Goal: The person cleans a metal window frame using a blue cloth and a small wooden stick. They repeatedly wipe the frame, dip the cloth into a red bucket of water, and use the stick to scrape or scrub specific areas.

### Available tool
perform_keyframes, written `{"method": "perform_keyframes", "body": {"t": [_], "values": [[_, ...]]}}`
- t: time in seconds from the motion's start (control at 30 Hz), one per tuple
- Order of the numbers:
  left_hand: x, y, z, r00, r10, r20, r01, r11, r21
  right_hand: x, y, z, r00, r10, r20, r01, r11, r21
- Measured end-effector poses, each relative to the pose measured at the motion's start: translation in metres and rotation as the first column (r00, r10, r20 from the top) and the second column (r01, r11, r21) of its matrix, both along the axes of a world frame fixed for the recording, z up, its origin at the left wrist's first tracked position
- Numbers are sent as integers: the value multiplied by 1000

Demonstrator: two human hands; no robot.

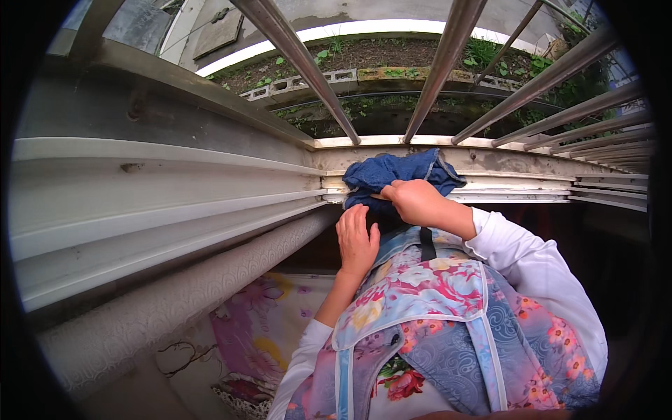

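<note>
A crumpled blue cloth [391, 170] with pale stitched edges lies over the white window track [504, 189] and the sill, close to the left corner of the frame. My right hand [420, 202] is closed in a fist against the cloth's near side. A narrow pale tip pokes out to the left of that fist; whether it is a finger or a thin stick, I cannot tell. Just below the cloth, my left hand [358, 239] has its thumb apart from the fingers, with nothing seen in it. Its fingertips reach the near edge of the track.
Metal bars [443, 73] rise outside the sill, with a planted bed [388, 52] beyond. White frame rails [168, 202] run along the left. Below them stretches a padded, pattern-embossed roll [199, 294]. Floral fabric [283, 315] lies lower down, beside thin dark wires [186, 357].
</note>
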State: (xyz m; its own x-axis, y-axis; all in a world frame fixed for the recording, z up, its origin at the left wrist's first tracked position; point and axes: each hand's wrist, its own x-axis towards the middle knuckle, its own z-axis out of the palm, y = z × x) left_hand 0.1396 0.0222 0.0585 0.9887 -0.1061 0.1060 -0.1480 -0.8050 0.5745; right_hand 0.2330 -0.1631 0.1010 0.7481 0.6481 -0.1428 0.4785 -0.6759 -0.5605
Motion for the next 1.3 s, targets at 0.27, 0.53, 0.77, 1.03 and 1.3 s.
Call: {"method": "perform_keyframes", "body": {"t": [0.27,0.53,0.77,1.03,1.3], "values": [[34,13,-2,985,-171,-1,159,917,365,-38,-98,16,854,-426,-300,504,820,272],[38,-30,1,971,-235,-37,225,856,465,-96,-185,-3,617,-464,-636,780,465,418],[17,-163,-7,962,-270,28,232,870,435,-127,-284,6,607,-473,-638,794,374,479],[-2,-320,-4,983,-184,-15,164,835,526,-174,-419,8,589,-536,-605,806,337,487],[-17,-389,-9,941,-321,-110,335,829,447,-199,-465,2,543,-502,-673,837,264,478]]}}
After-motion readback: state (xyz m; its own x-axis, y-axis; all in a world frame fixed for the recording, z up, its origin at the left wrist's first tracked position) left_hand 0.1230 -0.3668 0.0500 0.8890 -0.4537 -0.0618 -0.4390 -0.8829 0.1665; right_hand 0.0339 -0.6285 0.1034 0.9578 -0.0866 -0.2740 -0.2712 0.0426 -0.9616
